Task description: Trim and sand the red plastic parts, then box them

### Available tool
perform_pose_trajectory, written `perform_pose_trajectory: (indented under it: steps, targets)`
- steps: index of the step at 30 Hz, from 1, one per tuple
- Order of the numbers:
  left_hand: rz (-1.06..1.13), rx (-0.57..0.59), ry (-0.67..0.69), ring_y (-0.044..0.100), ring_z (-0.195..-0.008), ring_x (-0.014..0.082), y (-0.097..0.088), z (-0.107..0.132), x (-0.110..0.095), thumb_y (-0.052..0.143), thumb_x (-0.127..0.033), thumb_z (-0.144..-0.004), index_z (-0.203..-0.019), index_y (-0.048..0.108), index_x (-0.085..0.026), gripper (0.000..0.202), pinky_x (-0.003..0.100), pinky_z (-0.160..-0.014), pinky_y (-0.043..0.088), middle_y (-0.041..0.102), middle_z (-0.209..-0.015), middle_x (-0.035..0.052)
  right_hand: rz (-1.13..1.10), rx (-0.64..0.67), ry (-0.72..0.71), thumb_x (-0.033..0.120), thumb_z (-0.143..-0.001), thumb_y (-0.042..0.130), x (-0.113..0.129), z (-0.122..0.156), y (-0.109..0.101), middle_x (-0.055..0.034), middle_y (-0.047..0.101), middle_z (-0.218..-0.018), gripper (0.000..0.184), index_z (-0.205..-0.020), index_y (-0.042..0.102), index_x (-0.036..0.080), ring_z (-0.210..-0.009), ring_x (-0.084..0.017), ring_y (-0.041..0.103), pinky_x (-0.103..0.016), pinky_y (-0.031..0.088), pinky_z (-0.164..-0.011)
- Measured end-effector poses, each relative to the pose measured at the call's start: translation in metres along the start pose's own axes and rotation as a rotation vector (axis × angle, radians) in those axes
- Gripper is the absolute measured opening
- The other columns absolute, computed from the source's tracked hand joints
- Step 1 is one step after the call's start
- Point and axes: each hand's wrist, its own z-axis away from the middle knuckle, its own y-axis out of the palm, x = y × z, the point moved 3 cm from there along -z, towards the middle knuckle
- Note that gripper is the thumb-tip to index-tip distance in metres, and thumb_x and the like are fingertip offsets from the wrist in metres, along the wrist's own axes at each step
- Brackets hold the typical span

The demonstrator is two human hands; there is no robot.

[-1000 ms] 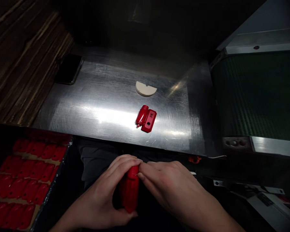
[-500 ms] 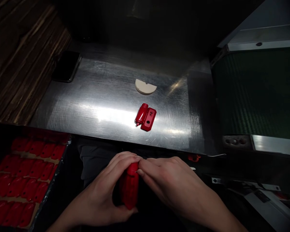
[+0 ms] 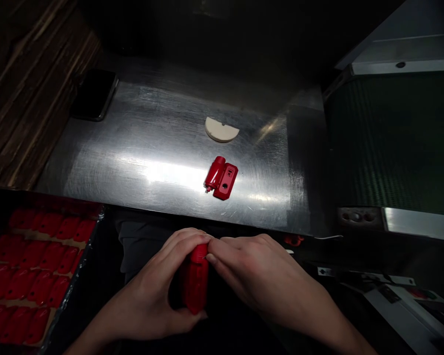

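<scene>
Head view: clamping red part (image 3: pixel 196 288) between thumb and fingers of left hand (image 3: pixel 157 283). Pinching its top with fingers of right hand (image 3: pixel 261 271).

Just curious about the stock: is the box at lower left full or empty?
Not empty: the box holds rows of red pieces. Whether it is full, I cannot tell: the picture cuts it off.

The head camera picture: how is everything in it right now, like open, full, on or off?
Left hand: curled around a red piece
Right hand: fingers bent at the red piece's top end
Phone: lying flat, screen dark
Cream half-disc: lying flat
Red part on the table: lying down
Box: open, red pieces in rows
Green belt: can't tell if running
</scene>
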Motion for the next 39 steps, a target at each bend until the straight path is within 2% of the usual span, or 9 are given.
perform_pose_trajectory:
  steps: [12, 19, 25, 31, 35, 37, 39]
  targets:
    - [-0.024, 0.005, -0.041, 0.039, -0.157, 0.0224, -0.002, -0.002, 0.002, 0.085, -0.014, -0.083, -0.165, 0.027, -0.041, 0.103, 0.030, -0.132, 0.035, 0.041, -0.167, 0.0028, -0.008, -0.036, -0.026, 0.030, -0.117, 0.044, -0.008, -0.002, -0.001, 0.0032, 0.069, -0.091, 0.020, -0.100, 0.052, 0.024, -0.069, -0.015, 0.064, -0.034, 0.023, -0.060]
    - [-0.032, -0.005, -0.034, 0.040, -0.157, 0.0222, -0.001, -0.004, 0.000, 0.086, -0.016, -0.085, -0.165, 0.028, -0.042, 0.103, 0.030, -0.131, 0.036, 0.042, -0.166, 0.0031, -0.010, -0.052, -0.039, 0.033, -0.118, 0.042, -0.010, -0.003, -0.001, 0.0035, 0.068, -0.088, 0.024, -0.097, 0.050, 0.024, -0.065, -0.016, 0.061, -0.035, 0.021, -0.059]
    - [-0.015, 0.002, -0.036, 0.040, -0.157, 0.0251, 0.000, -0.005, 0.001, 0.086, -0.018, -0.085, -0.165, 0.029, -0.040, 0.101, 0.034, -0.131, 0.037, 0.042, -0.165, 0.0059, -0.036, -0.047, -0.022, 0.033, -0.118, 0.042, -0.012, -0.002, -0.001, 0.0037, 0.068, -0.089, 0.025, -0.096, 0.050, 0.024, -0.067, -0.015, 0.061, -0.035, 0.022, -0.059]
    - [-0.038, 0.028, -0.051, 0.040, -0.157, 0.0287, -0.001, -0.006, 0.002, 0.084, -0.017, -0.088, -0.166, 0.027, -0.040, 0.099, 0.041, -0.130, 0.041, 0.040, -0.167, 0.0087, -0.156, -0.021, -0.040, 0.033, -0.118, 0.041, -0.013, -0.002, -0.003, 0.0038, 0.067, -0.092, 0.026, -0.097, 0.050, 0.023, -0.071, -0.014, 0.060, -0.033, 0.028, -0.063]
    - [-0.056, 0.042, -0.042, 0.037, -0.159, 0.0271, -0.002, -0.004, 0.002, 0.082, -0.017, -0.090, -0.167, 0.024, -0.039, 0.099, 0.041, -0.133, 0.037, 0.038, -0.168, 0.0085, -0.250, 0.011, -0.073, 0.034, -0.119, 0.040, -0.018, -0.004, -0.006, 0.0041, 0.068, -0.094, 0.027, -0.098, 0.053, 0.023, -0.075, -0.014, 0.060, -0.032, 0.032, -0.067]
    - [-0.063, 0.040, -0.047, 0.035, -0.160, 0.0265, -0.003, -0.003, 0.003, 0.082, -0.018, -0.090, -0.167, 0.024, -0.039, 0.099, 0.041, -0.133, 0.035, 0.038, -0.169, 0.0079, -0.360, -0.014, -0.094, 0.035, -0.119, 0.041, -0.023, -0.006, -0.006, 0.0041, 0.065, -0.089, 0.031, -0.094, 0.054, 0.022, -0.074, -0.013, 0.057, -0.030, 0.034, -0.069]
    - [-0.071, 0.039, -0.065, 0.034, -0.161, 0.0263, -0.004, -0.003, 0.004, 0.084, -0.020, -0.089, -0.166, 0.025, -0.040, 0.100, 0.041, -0.134, 0.034, 0.037, -0.170, 0.0065, -0.529, -0.095, -0.084, 0.039, -0.119, 0.041, -0.031, -0.006, -0.006, 0.0036, 0.059, -0.084, 0.037, -0.090, 0.055, 0.021, -0.073, -0.012, 0.053, -0.028, 0.037, -0.069]
